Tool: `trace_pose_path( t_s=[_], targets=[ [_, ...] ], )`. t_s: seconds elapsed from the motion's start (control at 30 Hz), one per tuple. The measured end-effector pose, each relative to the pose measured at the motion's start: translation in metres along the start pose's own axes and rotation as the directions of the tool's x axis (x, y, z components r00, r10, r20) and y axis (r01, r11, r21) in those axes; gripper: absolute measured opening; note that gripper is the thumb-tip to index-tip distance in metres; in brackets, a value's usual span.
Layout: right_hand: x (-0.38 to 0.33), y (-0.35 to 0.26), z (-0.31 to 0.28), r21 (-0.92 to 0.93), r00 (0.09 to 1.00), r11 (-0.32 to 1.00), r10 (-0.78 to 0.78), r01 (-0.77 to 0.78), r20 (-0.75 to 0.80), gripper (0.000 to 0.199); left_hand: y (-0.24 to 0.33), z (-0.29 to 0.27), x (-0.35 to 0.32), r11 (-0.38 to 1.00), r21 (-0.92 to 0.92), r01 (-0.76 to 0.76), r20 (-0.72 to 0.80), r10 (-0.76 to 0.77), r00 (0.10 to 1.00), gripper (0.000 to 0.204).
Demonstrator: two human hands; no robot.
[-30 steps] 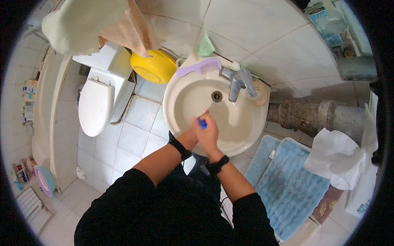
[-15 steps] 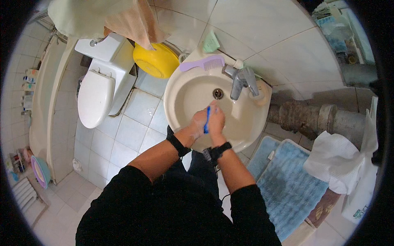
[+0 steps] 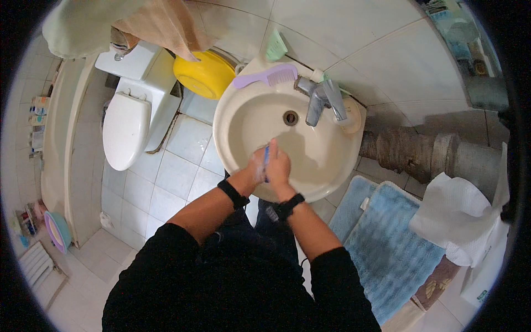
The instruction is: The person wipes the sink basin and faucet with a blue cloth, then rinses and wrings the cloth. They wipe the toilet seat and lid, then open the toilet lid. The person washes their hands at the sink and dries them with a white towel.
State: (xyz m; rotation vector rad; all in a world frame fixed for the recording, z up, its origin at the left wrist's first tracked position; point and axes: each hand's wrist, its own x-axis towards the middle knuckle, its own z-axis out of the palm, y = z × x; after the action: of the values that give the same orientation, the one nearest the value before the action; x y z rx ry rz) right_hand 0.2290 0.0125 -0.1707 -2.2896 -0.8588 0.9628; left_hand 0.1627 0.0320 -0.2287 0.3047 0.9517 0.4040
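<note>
I take the sink (image 3: 332,166) as my landmark. Far left of it stands a bathtub edge lined with small bottles (image 3: 37,124), and low on the floor there lies a pink and blue basin (image 3: 55,232). Nearer the sink, still on its left, is the white toilet (image 3: 126,130) with its lid down. A yellow bowl (image 3: 203,74) sits between the toilet tank and the sink, under a tan towel (image 3: 160,25).

On the sink's back rim lies a purple comb (image 3: 265,76), and just behind that a green soap piece (image 3: 275,47) leans at the wall.

Over the front of the sink bowl my left hand (image 3: 255,166) is curled shut against my right hand, foamy, with a black band on the wrist. Between the two hands stands a thin blue stick (image 3: 266,157), seemingly a toothbrush, upright, its top poking out above my fingers. My right hand (image 3: 278,165) is closed around the blue stick, a black watch on that wrist.

The drain (image 3: 290,117) is behind my hands, and the grey tap (image 3: 321,99) reaches over the bowl from the back right rim.

Right of the sink a rough pipe (image 3: 420,155) runs along the wall. Below it lies a blue mat (image 3: 387,249), and at the far right a white towel (image 3: 459,221).
</note>
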Motion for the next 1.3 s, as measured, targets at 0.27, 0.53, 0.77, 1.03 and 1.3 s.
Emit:
trace_pose_path(
  t_s=[0.27, 0.53, 0.77, 1.03, 1.3],
  targets=[
    [0.029, 0.061, 0.001, 0.888, 0.925, 0.276, 0.204, -0.367, 0.319, 0.029, 0.028, 0.01, 0.002, 0.976, -0.188, -0.113, -0.047, 0.106, 0.993, 0.028],
    [-0.014, -0.006, -0.004, 0.307, 0.969, 0.92, -0.223, 0.245, -0.106, 0.019, 0.021, 0.024, -0.014, 0.975, -0.211, -0.071, 0.187, 0.111, 0.976, 0.033],
    [0.04, 0.035, 0.002, 0.125, 0.96, 0.96, -0.232, 0.252, -0.156, 0.037, -0.003, 0.004, 0.007, 0.926, -0.327, -0.186, 0.264, 0.279, 0.923, 0.033],
    [-0.012, -0.003, 0.012, 0.329, 0.968, 0.914, -0.197, 0.238, -0.155, 0.042, 0.032, 0.027, -0.023, 0.941, -0.337, 0.039, 0.131, 0.006, 0.991, 0.052],
    [0.009, -0.009, -0.004, 0.463, 0.992, 0.881, 0.126, -0.099, -0.028, 0.042, 0.028, 0.026, -0.022, 0.936, -0.34, 0.094, 0.391, 0.05, 0.919, 0.044]
  ],
)
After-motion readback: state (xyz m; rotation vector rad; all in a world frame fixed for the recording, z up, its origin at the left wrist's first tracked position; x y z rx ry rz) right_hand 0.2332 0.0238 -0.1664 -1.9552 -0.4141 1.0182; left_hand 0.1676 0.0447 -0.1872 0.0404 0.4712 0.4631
